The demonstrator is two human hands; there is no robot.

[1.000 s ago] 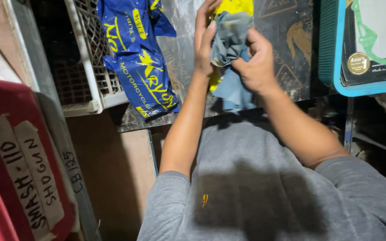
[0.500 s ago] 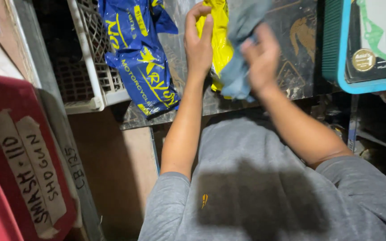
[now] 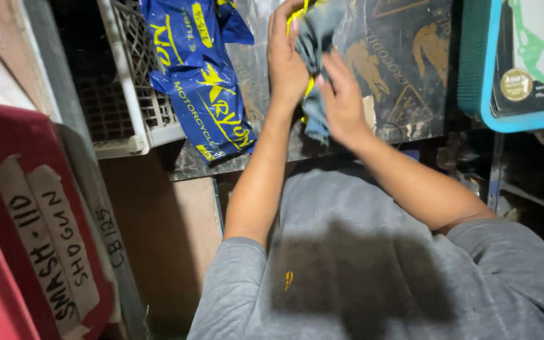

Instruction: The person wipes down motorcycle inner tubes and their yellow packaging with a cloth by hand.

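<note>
My left hand is raised in front of me, with a yellow piece showing behind its fingers. Whether it grips the yellow piece or the cloth is hidden. My right hand is closed on a grey-blue cloth that is bunched between both hands and hangs down below them. Both hands work over a dark, worn board with faded animal prints. Just left of my left hand, a blue plastic bag with yellow print hangs down.
A white plastic crate stands on the shelf at the upper left. A red bin with taped labels fills the left side. At the upper right a teal tray holds a packaged green gasket. Brown cardboard sits below the shelf.
Both hands shifted the grey-blue cloth: it rose and spread half a second ago, and is now bunched again between the hands. The yellow piece is mostly covered now.
</note>
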